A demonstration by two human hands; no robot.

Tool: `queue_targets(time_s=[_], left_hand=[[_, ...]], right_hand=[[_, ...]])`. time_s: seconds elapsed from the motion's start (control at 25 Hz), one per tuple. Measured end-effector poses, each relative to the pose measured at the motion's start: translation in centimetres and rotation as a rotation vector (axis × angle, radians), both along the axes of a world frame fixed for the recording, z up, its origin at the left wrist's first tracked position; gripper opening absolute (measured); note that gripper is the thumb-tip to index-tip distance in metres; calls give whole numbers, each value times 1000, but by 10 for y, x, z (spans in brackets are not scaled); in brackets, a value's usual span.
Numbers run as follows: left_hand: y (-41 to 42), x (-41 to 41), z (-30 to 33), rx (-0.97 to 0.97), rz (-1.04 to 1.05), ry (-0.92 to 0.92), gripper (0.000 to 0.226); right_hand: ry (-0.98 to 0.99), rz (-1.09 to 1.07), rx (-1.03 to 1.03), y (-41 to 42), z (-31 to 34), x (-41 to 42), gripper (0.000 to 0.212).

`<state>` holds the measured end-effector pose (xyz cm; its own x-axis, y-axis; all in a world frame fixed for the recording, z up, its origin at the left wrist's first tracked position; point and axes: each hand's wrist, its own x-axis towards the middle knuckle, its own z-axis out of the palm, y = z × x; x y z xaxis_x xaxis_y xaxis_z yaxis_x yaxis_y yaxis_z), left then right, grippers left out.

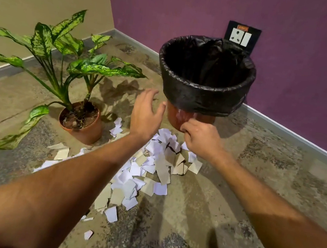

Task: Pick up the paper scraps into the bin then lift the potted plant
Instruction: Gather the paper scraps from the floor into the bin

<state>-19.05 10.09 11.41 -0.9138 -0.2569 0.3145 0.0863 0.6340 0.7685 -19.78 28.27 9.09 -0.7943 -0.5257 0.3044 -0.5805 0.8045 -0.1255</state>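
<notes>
Head view puts your two hands at the centre of the frame, held above the far end of the paper scraps (140,171), with the bin (202,100) directly beyond them in the upper middle. Your left hand (147,115) is spread, fingers relaxed and apart, and holds nothing. Your right hand (200,139) has its fingers curled under; whether a scrap is pinched there you cannot tell from this angle.

The scraps lie below and just behind both hands, so the coming reach is downward and back toward you. The heap's long axis runs from the bin's foot toward the lower left of the frame, ending in a few stray pieces. Your right hand sits over the thickest part; the left is nearer the strays beside the potted plant (82,124) at centre left.

Count: one bin, one potted plant, and several dozen scraps, too overlapped to number exactly. The bin's visible interior shows none.
</notes>
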Motion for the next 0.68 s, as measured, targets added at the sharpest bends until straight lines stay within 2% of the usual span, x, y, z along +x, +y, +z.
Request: queue_targets(time_s=[0.08, 0.16, 0.2, 0.28, 0.4, 0.52, 0.68], left_hand=[[-17, 26, -29, 12, 13, -152, 46], [-33, 53, -56, -115, 84, -326, 56], [-39, 67, -69, -164, 137, -446, 63], [-50, 97, -91, -137, 241, -711, 80], [-59, 140, -120, 1, 367, -981, 108], [-65, 172, -139, 85, 431, -1090, 122], [-67, 191, -151, -21, 395, -1130, 126]], right_hand=[[-238, -62, 218, 1, -26, 1, 29], [-430, -134, 321, 5, -51, 1, 44], [-516, -172, 369, 8, -63, 1, 60], [-656, -249, 435, 14, -83, 0, 95], [-776, -293, 459, 16, -99, -5, 122], [-821, -202, 457, 0, -116, -4, 128], [-762, -121, 439, -27, -133, 6, 120]])
